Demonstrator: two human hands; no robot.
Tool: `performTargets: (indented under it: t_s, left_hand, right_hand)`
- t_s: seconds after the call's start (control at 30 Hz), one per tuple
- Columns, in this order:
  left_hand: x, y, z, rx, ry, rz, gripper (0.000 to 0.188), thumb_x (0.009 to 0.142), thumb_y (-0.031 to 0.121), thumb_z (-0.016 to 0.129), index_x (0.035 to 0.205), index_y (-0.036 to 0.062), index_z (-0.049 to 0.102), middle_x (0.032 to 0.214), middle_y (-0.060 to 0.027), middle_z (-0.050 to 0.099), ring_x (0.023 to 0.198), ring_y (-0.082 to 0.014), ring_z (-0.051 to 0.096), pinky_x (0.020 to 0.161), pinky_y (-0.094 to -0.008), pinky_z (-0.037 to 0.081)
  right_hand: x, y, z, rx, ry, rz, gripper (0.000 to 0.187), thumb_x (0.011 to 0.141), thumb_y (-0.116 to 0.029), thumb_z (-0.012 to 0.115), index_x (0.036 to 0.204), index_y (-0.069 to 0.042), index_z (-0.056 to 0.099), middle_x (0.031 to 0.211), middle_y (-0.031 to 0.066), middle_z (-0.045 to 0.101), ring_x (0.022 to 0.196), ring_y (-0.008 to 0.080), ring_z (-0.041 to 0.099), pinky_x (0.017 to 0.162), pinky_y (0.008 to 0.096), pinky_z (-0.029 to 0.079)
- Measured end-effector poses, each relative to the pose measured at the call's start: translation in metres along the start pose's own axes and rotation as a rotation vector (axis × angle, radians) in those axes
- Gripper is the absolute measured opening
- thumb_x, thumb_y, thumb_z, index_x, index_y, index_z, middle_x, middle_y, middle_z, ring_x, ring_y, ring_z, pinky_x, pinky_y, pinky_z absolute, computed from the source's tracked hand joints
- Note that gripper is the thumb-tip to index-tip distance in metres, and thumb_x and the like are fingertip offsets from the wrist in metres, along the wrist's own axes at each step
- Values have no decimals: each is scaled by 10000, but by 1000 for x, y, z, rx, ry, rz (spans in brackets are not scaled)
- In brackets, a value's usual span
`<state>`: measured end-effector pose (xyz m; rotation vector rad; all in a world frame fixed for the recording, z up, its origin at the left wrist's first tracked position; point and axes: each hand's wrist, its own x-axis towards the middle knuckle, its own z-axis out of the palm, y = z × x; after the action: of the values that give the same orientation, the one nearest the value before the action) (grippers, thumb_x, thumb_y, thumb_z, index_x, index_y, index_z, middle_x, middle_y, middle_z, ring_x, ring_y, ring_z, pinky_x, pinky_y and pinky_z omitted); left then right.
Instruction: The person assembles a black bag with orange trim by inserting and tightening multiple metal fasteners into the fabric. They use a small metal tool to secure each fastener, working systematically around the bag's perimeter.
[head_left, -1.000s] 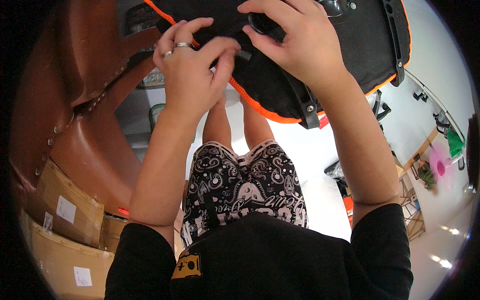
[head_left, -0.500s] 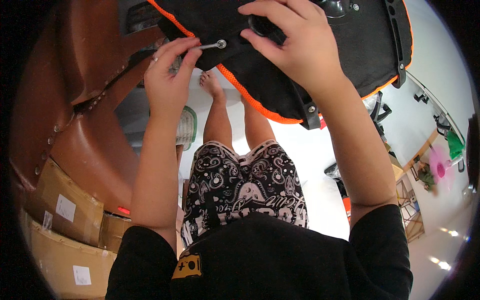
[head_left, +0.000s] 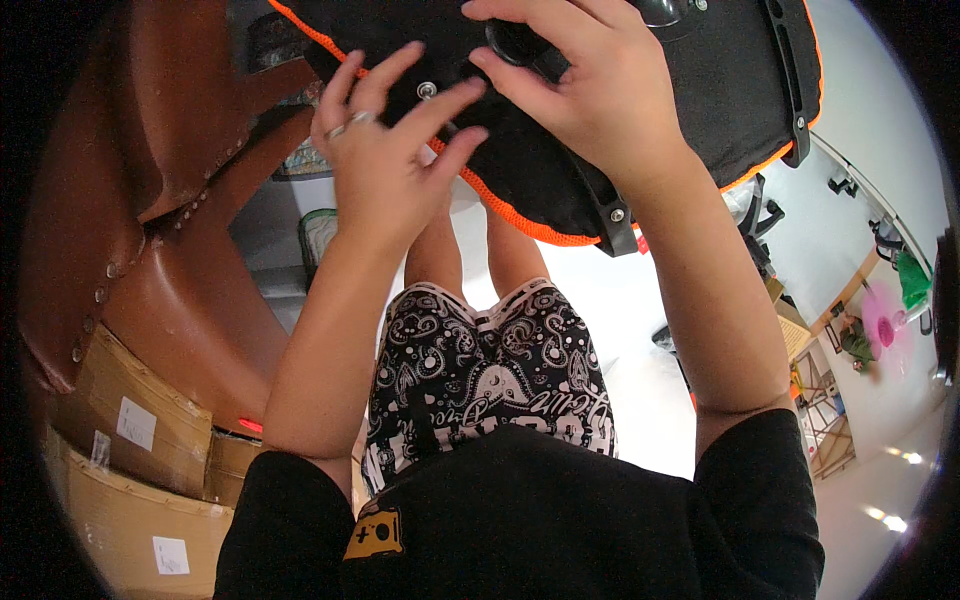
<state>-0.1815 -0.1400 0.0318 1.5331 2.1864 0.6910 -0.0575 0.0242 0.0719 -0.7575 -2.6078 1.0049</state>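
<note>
Biggest item: black fabric-covered panel with bright orange mesh edging, top of view, under both hands and running out of frame. Reads as cushioned over a stiff core: face should give a little, shape should hold. My guess is bulky and moderately heavy, not fragile. Cloth looks grippy; the edging is soft and could slide over the core, so don't carry by that.

Better holds: the long, slotted black plastic bar at its right side, or the shorter curved black plastic bar at the lower edge. Both look rigid and screwed on. Likely smooth, so wrap fingers round them.

Right hand: thumb and forefinger curled round a rounded, shiny black part on the panel. Probably hard and slick; hold from the sides. Squeeze force can't be told.

Left hand: fingers wide apart, blurred, beside the panel's left edge. Something thin and grey sits near the thumb; can't tell what, or whether it's touched.

Smallest: round silver metal bolt head in the panel, by the left fingers. Hard, small, poor for bare fingertips.
</note>
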Motion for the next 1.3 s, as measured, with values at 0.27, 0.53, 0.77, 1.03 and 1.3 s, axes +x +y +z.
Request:
performTargets:
  t_s: [0.27, 0.53, 0.77, 1.03, 1.3]
  left_hand:
    - [-8, -43, -14, -183, 42, -248, 300, 844, 144, 731, 1140, 94, 712, 1275, -118, 615, 1149, -239, 585, 965, -344, 464]
    - [37, -12, -1, -94, -2, -26, 257, 856, 207, 680, 1106, 189, 736, 1298, -45, 610, 1266, -303, 485, 1065, -416, 349]
    - [-6, -1, -1, 0, -48, 17, 248, 727, 272, 802, 968, 322, 775, 1352, -5, 570, 1356, -383, 320, 1085, -521, 228]
    - [2, -45, -19, 11, 82, -142, 217, 838, 298, 734, 1038, 218, 762, 1310, -79, 594, 1318, -348, 384, 1101, -458, 272]
    - [38, -22, -16, 69, -26, 60, 240, 911, 353, 614, 1044, 211, 755, 1425, -52, 504, 1368, -375, 328, 1129, -487, 216]
  right_hand:
    - [-2, 3, 1, -14, 37, -24, 275, 781, -160, 726, 1047, -126, 666, 1037, 51, 599, 981, 235, 591, 884, 374, 429]
    - [-3, 5, 2, -1, 41, -24, 277, 782, -158, 726, 1051, -127, 668, 1035, 45, 602, 976, 232, 596, 874, 374, 434]
    - [-2, 4, 0, 22, 4, -2, 285, 782, -154, 720, 1062, -130, 669, 1053, 42, 596, 988, 219, 588, 881, 377, 416]
    - [1, 1, 0, 4, -10, -11, 287, 783, -167, 719, 1061, -118, 667, 1057, 45, 589, 991, 218, 579, 887, 381, 402]
    - [0, 1, -2, 14, 6, 4, 304, 758, -155, 730, 1055, -126, 667, 1030, 39, 590, 980, 219, 584, 880, 381, 405]
